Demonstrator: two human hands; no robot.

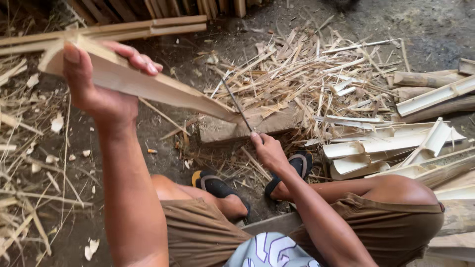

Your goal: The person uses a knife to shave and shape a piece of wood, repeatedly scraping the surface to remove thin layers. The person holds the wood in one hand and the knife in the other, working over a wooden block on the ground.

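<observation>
My left hand [101, 81] grips the upper end of a pale split bamboo slat [163, 89]. The slat slants down to the right, its lower tip resting on a flat wooden block [232, 129] on the ground. My right hand [268, 151] is closed around the handle of a thin dark knife [236, 105]. Its blade points up and away, with the edge meeting the slat near the lower tip. I sit low, knees apart, both feet in black sandals [217, 187] just behind the block.
A heap of bamboo shavings and splinters [307, 74] lies beyond the block. Split bamboo pieces [396, 148] are stacked at the right. Long slats [123, 29] lie at the top left, and dry strips [24, 163] litter the dirt at the left.
</observation>
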